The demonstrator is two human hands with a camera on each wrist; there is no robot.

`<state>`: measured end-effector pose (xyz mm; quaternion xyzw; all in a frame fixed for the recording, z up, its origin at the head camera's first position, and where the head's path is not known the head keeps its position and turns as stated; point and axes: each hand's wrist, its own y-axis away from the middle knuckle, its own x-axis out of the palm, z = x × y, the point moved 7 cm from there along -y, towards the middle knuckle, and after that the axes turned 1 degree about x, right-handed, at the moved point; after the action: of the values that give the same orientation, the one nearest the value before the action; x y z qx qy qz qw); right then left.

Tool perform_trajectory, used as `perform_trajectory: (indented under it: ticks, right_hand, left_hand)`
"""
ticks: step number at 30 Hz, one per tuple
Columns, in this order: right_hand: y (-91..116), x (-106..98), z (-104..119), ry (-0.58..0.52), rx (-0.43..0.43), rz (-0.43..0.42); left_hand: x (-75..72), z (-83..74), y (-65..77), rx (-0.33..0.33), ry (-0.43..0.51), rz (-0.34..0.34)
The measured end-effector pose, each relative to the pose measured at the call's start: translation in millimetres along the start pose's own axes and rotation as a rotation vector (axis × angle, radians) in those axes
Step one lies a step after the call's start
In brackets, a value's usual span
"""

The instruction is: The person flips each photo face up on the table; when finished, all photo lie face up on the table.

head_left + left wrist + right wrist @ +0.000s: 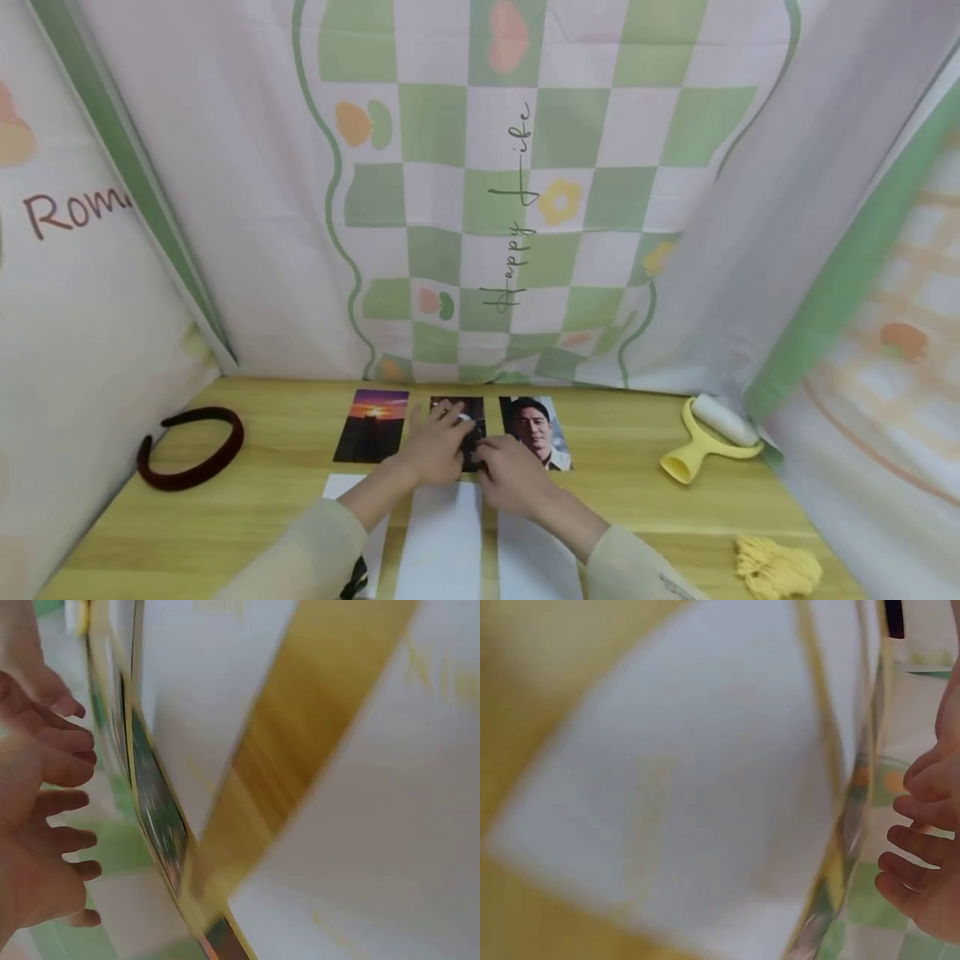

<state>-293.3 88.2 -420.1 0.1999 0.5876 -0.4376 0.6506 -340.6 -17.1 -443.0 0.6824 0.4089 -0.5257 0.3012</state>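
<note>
Three photo prints lie in a row on the wooden table: a sunset print [372, 425], a dark middle print [474, 408] and a portrait print [555, 446]. My left hand [433, 447] is over the middle print with its fingers spread, covering much of it. From the right, my right hand [517, 477] reaches to the same print's edge, fingers loosely bent. In the wrist views, the left hand [49, 847] and right hand [926, 855] show nothing gripped. White sheets [438, 542] with faint yellow lettering lie in front of the prints.
At the left lies a dark red headband [191, 475]. A yellow-handled lint roller [701, 446] lies at the right, with a crumpled yellow cloth [780, 568] nearer. A small black item [355, 578] is on the left sheet. Patterned curtains [495, 192] enclose the table [622, 500].
</note>
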Motion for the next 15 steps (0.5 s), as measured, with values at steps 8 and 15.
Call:
perform_trajectory:
  ticks: [8,15]
  right_hand:
    - [54.5,-2.7,-26.1,0.053,0.067,-0.029]
    - [79.2,-2.2,-39.2,0.020,0.191,-0.004]
  left_hand:
    - [23.8,-56.1,16.9,0.147,-0.097,0.211]
    - [42.1,-80.4,21.2,0.196,-0.157,0.291]
